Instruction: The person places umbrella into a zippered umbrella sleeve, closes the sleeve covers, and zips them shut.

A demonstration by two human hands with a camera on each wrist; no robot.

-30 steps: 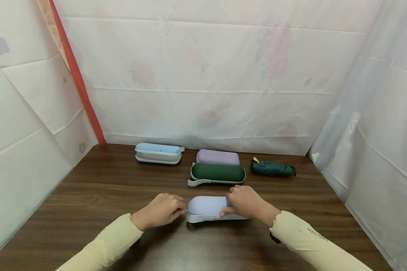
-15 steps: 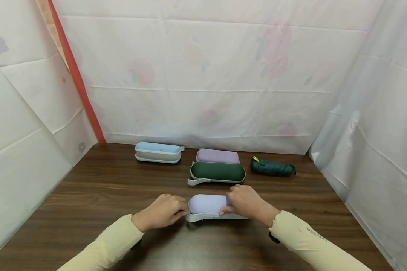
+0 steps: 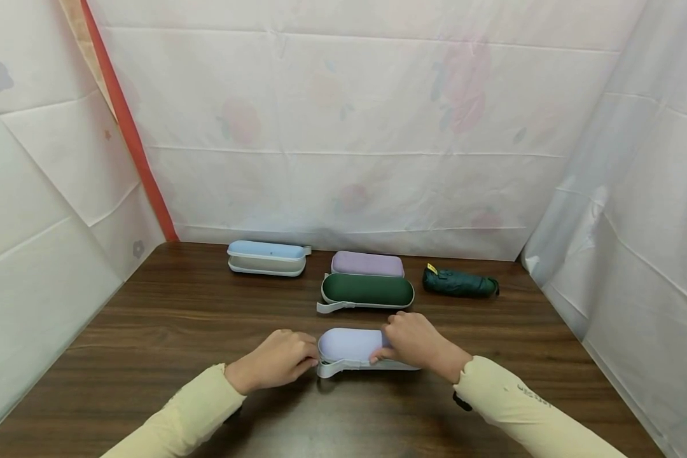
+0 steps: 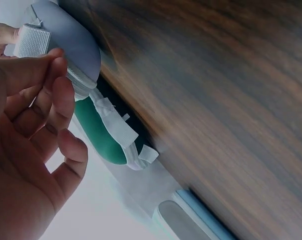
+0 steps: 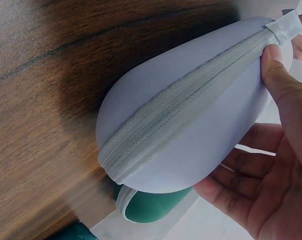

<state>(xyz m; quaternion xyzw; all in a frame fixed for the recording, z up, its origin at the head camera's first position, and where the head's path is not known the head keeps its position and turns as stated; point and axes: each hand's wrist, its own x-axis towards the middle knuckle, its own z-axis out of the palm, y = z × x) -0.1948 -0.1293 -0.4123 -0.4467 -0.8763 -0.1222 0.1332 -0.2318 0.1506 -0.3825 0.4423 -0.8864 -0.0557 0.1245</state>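
A lavender zippered case [image 3: 348, 344], shaped like a glasses case, lies on the table in front of me. My right hand [image 3: 416, 344] grips its right part from above, thumb on the near side and fingers over the far side. At the case's left end my left hand [image 3: 280, 357] has thumb and index finger pinched together, seemingly on the zipper pull, which the fingertips hide. A pale fabric strap [image 4: 33, 41] stands right beside those fingertips in the left wrist view. The closed zipper [image 5: 175, 105] runs along the side in the right wrist view.
Behind the lavender case lies a dark green case [image 3: 369, 290] with a pale strap, touching a purple case [image 3: 368, 263]. A folded dark green umbrella [image 3: 460, 283] lies to their right. A light blue case [image 3: 267, 258] stands partly open at back left on the wooden table [image 3: 166, 318].
My left hand has moved slightly right, towards the case's left end, and the strap's loop has shifted a little. My right hand and the other cases stay put.
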